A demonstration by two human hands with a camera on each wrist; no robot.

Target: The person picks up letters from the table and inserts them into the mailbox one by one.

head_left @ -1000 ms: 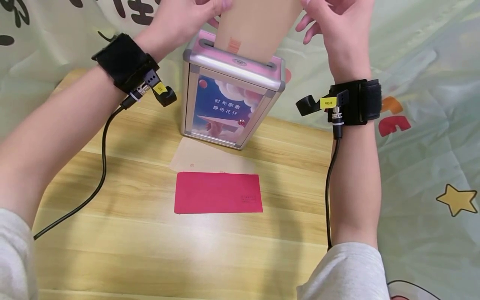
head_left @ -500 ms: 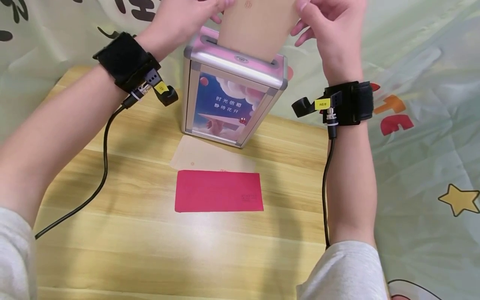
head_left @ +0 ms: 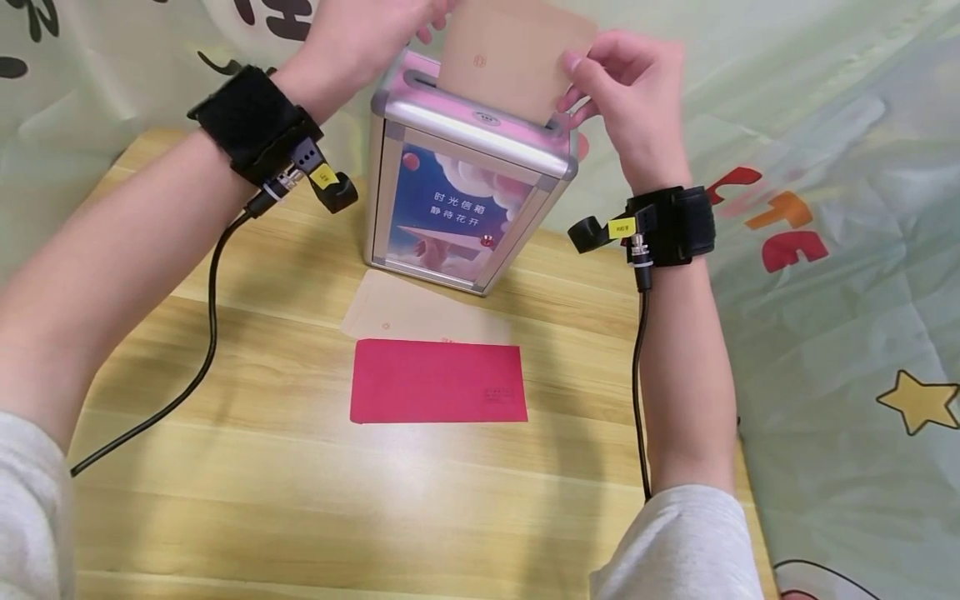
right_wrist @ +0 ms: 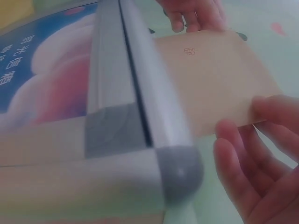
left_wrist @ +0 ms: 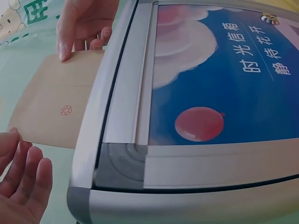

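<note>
Partway into the slot, the tan envelope [head_left: 510, 62] stands upright in the top of the letter box [head_left: 461, 187], its lower part already inside and its upper part, with a small red seal mark, above the silver rim. The right hand [head_left: 626, 104] pinches the envelope's right edge between thumb and curled fingers [right_wrist: 238, 163], just beside the box's rear right corner. The left hand [head_left: 360, 42] is at the envelope's left upper corner; the left wrist view shows its fingers [left_wrist: 28, 182] loosely straight and barely touching the paper's edge, so its hold looks light, though the head view cuts off most of that hand. By my judgement the posting of this envelope is about half done: it has yet to drop fully through the slot. In front of the box, on the wooden tabletop [head_left: 225, 467], a second tan envelope [head_left: 408, 312] lies flat, touching the box's base, and a red envelope [head_left: 438, 382] partly overlaps its near edge; both are unposted.
</note>
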